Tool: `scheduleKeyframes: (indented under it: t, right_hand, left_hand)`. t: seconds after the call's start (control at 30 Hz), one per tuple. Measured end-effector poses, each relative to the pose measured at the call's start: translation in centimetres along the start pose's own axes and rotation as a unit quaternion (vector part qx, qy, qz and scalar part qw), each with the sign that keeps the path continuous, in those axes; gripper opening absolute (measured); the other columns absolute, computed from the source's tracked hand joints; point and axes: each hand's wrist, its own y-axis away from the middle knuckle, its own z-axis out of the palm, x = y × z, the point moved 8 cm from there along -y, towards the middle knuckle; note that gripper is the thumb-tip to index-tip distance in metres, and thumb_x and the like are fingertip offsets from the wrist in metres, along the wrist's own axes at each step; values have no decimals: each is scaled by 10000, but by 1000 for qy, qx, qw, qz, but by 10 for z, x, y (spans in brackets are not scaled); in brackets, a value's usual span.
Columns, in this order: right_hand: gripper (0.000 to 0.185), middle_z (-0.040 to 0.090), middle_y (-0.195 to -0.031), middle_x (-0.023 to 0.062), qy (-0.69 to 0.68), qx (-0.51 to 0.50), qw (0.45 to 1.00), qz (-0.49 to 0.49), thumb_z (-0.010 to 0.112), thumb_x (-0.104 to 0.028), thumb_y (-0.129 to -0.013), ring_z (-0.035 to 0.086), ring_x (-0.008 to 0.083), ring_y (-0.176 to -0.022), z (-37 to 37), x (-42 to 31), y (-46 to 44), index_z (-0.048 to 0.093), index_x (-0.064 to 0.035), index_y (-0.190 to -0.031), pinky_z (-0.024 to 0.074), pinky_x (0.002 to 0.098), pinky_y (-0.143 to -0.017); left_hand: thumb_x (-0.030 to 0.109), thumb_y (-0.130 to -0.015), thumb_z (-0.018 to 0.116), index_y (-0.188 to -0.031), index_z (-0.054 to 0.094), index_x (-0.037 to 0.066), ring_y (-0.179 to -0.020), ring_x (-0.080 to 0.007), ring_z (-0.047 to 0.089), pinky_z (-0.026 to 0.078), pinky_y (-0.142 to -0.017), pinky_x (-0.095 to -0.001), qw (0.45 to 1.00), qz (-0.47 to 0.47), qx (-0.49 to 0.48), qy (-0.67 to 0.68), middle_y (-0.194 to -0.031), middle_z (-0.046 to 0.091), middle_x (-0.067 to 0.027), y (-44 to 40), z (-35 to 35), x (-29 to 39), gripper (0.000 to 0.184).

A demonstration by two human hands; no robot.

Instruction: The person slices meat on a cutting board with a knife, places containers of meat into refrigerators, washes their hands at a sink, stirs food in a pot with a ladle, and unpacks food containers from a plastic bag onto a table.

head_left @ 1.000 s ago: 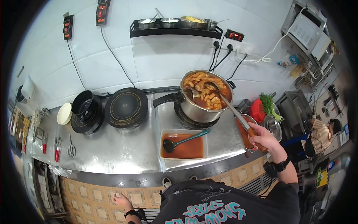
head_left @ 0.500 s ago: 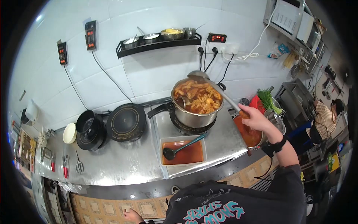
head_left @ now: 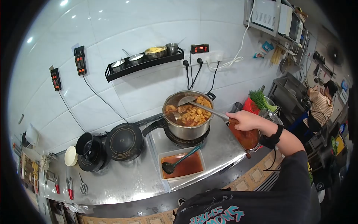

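Observation:
My right hand (head_left: pixel 247 121) is closed round the wooden end of a long metal ladle (head_left: pixel 209 109). The ladle reaches left across the pot's rim, its round head among brown, sauced chunks of food (head_left: pixel 198 114), probably meat. These chunks fill much of a steel pot (head_left: pixel 186 133) with a black side handle, standing on a round black induction cooker (head_left: pixel 175 142). Just in front of the pot, a white rectangular tub (head_left: pixel 203 173) contains reddish-brown liquid and a dark ladle with a teal handle (head_left: pixel 188 154). My left hand is out of view.
Black round cookers (head_left: pixel 124 142) and a cream bowl (head_left: pixel 71 156) stand left on the steel counter (head_left: pixel 123 183), with scissors (head_left: pixel 83 184) nearby. A container of red sauce (head_left: pixel 244 138) sits below my right hand. A co-worker (head_left: pixel 320 106) stands far right.
The ladle head has dropped from above the pot's back rim down into the food, and my right hand has shifted left relative to the counter. My left hand has left the view.

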Motion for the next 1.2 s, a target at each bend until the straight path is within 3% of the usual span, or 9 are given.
scheduleKeyframes:
  t: [0.03, 0.13, 0.3, 0.4, 0.43, 0.53, 0.93, 1.03, 1.2]
  right_hand:
    - [630, 567, -796, 236, 0, 6, 1000, 7, 532, -96, -670, 565, 373, -778, -4, -2, 8, 366, 7, -1268, 447, 402, -693]
    - [613, 563, -794, 235, 12, 29, 999, 3, 522, -89, -678, 558, 376, -779, -15, -4, 33, 372, 1, -1266, 442, 414, -703]
    - [577, 543, -802, 222, 17, 8, 1000, 13, 525, -59, -695, 550, 358, -762, -42, -30, 70, 393, -8, -1254, 434, 412, -678]
    - [563, 539, -813, 202, 43, 11, 999, 23, 537, -46, -692, 552, 348, -735, -52, -40, 93, 416, -19, -1241, 434, 407, -651]
    - [567, 537, -807, 194, 53, 8, 998, 29, 543, -44, -687, 553, 346, -723, -55, -43, 100, 420, -24, -1240, 435, 405, -644]
    - [584, 532, -796, 171, 110, -3, 993, 47, 553, -31, -671, 555, 332, -692, -60, -49, 113, 427, -38, -1241, 439, 401, -634]
    - [538, 531, -807, 170, 287, -23, 957, 45, 563, -43, -680, 570, 302, -655, -46, -67, 87, 455, -59, -1207, 472, 368, -573]
    - [580, 532, -789, 174, 307, -11, 951, 43, 566, -19, -655, 569, 303, -661, -38, -61, 72, 455, -62, -1223, 471, 369, -584]
    - [596, 535, -781, 174, 313, 3, 948, 56, 569, -15, -643, 571, 305, -665, -20, -36, 51, 467, -82, -1226, 468, 380, -590]
  left_hand:
    - [423, -839, 408, -1043, 585, 104, -949, -331, 544, 424, -797, -436, 999, 41, 19, -26, -1049, 574, -156, -3, 4, 3, 418]
    - [439, -850, 378, -1044, 589, 118, -932, -338, 547, 430, -779, -450, 998, -50, -33, -13, -1044, 578, -135, -7, -5, 13, 430]
    - [441, -854, 379, -1068, 567, 111, -914, -356, 544, 430, -765, -477, 995, -38, -91, -22, -1030, 554, -201, -13, -3, 25, 437]
    - [438, -853, 369, -1103, 543, 101, -945, -363, 527, 421, -779, -488, 997, -19, -67, -33, -1059, 545, -202, -24, 18, 18, 454]
    - [394, -847, 457, -1140, 511, 79, -1004, -339, 508, 422, -824, -455, 997, 15, -66, -24, -1079, 541, -186, -31, 30, 16, 433]
    - [121, -742, 540, -1087, 523, 22, -1063, -333, 400, 344, -884, -405, 971, -168, 20, 168, -1169, 412, -195, -69, 118, -42, 360]
    - [102, -769, 548, -1036, 537, 26, -1074, -349, 371, 352, -867, -413, 967, -135, 44, 211, -1178, 368, -215, -89, 144, -56, 278]
    - [144, -785, 462, -1086, 518, 32, -973, -338, 494, 411, -819, -401, 979, -130, 62, 142, -1161, 412, -188, -86, 146, -66, 326]
    - [139, -778, 486, -1054, 537, 32, -942, -332, 508, 410, -815, -396, 976, -158, 56, 140, -1135, 424, -197, -71, 137, -72, 300]
